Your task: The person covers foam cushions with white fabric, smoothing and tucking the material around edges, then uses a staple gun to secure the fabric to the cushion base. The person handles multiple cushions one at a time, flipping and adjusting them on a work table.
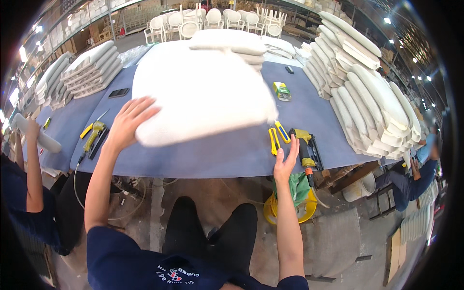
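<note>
the left hand (128, 124) touches the left edge of the rounded white padded cushion (203, 94), thumb hidden, grip impossible to tell. the cushion, over the blue-grey table (208, 159), seems light and soft, best held by opposite edges. the right hand (286, 163), open and empty, is near the yellow-and-black air stapler (304, 151).

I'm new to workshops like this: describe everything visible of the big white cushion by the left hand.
The white seat cushion looks padded and fabric covered, with rounded corners; it is overexposed and slightly blurred. Its near edge slants over the blue tabletop, contact unclear. The left hand overlaps its left edge.
</note>
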`<state>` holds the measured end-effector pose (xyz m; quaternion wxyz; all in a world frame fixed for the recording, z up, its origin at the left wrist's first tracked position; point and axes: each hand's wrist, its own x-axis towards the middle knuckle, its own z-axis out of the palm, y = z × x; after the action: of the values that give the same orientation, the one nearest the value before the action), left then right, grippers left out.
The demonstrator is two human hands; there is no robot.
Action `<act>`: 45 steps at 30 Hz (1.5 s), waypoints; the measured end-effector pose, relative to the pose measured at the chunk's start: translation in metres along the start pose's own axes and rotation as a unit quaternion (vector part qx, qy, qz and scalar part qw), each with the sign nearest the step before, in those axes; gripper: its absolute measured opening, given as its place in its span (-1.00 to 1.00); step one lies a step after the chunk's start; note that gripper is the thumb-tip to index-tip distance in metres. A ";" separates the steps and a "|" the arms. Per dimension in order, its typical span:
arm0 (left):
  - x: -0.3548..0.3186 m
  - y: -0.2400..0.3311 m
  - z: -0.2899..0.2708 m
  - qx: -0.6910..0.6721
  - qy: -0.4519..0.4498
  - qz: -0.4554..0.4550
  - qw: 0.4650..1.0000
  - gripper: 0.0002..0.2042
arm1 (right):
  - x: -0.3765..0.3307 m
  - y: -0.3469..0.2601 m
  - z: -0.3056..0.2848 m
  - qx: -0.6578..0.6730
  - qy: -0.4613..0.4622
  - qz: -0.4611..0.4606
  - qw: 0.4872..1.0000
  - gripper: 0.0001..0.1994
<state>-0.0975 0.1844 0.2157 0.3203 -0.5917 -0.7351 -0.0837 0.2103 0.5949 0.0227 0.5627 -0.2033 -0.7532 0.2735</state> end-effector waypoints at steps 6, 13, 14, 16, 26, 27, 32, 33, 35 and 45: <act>-0.209 0.052 -0.060 -0.041 -0.337 -0.308 0.889 -0.21 | -0.002 -0.009 0.009 -0.077 -0.044 -0.093 0.992 -0.60; -0.244 0.079 -0.084 -0.097 -0.242 -0.368 0.892 -0.28 | -0.006 0.007 0.026 -0.263 -0.101 -0.059 0.958 -0.67; -0.240 0.075 -0.077 -0.100 -0.214 -0.352 0.906 -0.28 | -0.004 0.009 0.026 -0.273 -0.110 -0.057 0.954 -0.66; -0.221 0.072 -0.061 -0.114 -0.192 -0.326 0.918 -0.32 | -0.006 0.012 0.023 -0.273 -0.127 -0.048 0.952 -0.64; -0.091 -0.032 0.079 -0.216 -0.249 -0.226 0.916 -0.28 | -0.003 -0.003 0.023 -0.297 -0.160 -0.007 0.941 -0.61; -0.078 -0.056 0.095 -0.207 -0.258 -0.228 0.916 -0.27 | -0.003 -0.007 0.024 -0.297 -0.163 0.006 0.941 -0.61; -0.014 -0.149 0.183 -0.136 -0.187 -0.297 0.927 -0.32 | -0.001 -0.024 0.031 -0.305 -0.169 0.021 0.937 -0.59; -0.010 -0.155 0.196 -0.133 -0.176 -0.308 0.926 -0.33 | -0.001 -0.025 0.031 -0.320 -0.167 0.022 0.932 -0.58; -0.008 -0.150 0.202 -0.120 -0.159 -0.328 0.923 -0.35 | -0.004 -0.033 0.030 -0.347 -0.165 0.030 0.923 -0.57; -0.016 -0.112 0.163 -0.071 -0.145 -0.444 0.881 -0.36 | 0.022 -0.042 0.026 -0.317 -0.266 0.125 0.902 -0.48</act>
<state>-0.2605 0.2211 0.1076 0.0964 -0.2296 -0.9511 -0.1826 0.1792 0.5708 0.0601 0.2081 -0.3833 -0.8900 0.1327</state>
